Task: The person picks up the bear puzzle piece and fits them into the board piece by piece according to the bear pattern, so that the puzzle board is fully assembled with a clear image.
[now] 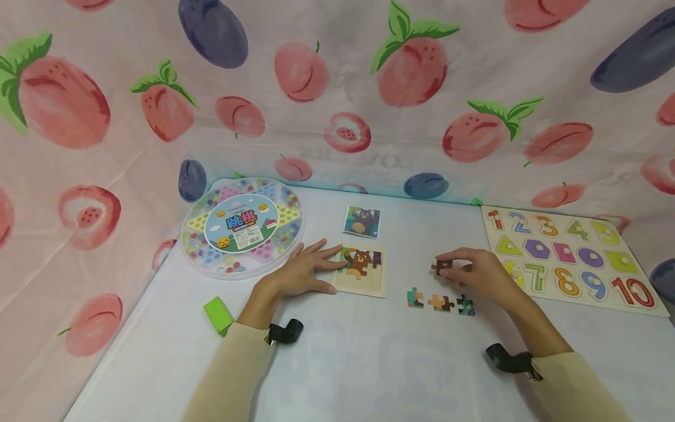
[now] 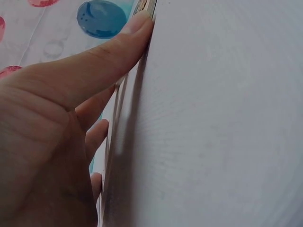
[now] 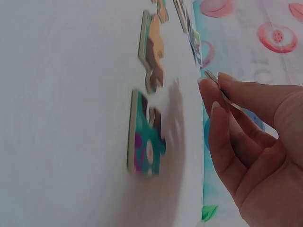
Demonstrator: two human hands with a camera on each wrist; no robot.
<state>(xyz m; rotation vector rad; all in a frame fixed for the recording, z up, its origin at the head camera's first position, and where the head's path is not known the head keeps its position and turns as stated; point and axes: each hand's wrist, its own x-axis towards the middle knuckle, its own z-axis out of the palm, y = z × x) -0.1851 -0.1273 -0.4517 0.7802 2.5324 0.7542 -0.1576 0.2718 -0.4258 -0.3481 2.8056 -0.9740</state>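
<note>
A wooden jigsaw board (image 1: 361, 287) with a partly filled bear picture lies on the table in the head view. My left hand (image 1: 300, 274) rests at its left side with fingers spread, thumb and fingertips on the frame's edge. In the left wrist view the left thumb (image 2: 94, 64) reaches along to the board's edge. Between thumb and fingers, my right hand (image 1: 482, 272) pinches a brown jigsaw piece (image 1: 442, 267) above the table, partly hidden by the fingers. Three loose pieces lie in a row below it: a teal one (image 1: 414, 298), a tan one (image 1: 440, 303) and a dark teal one (image 1: 466, 305).
Behind the board lies a bear picture card (image 1: 361, 222). A round Chinese checkers box (image 1: 241, 221) stands at the back left, with a green block (image 1: 218, 315) nearer. On the right is a wooden number board (image 1: 566, 258). Fruit-patterned cloth (image 1: 337, 82) hangs behind the table.
</note>
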